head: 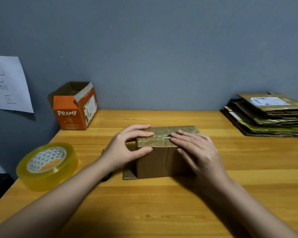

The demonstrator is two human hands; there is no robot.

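At the centre of the frame a taped cardboard box (155,162) sits on the tabletop (162,208). The left hand (126,148) grips its upper left edge, fingers on top and thumb on the front. The right hand (198,152) presses flat, straight fingers on the taped seam. A tape roll (46,164) lies at lower left.

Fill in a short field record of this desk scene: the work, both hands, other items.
work: taped cardboard box on wooden table
left hand: holds box's left end, thumb on front
right hand: flat on the taped top
front left: tape roll
back left: open orange box
back right: flattened cardboard stack
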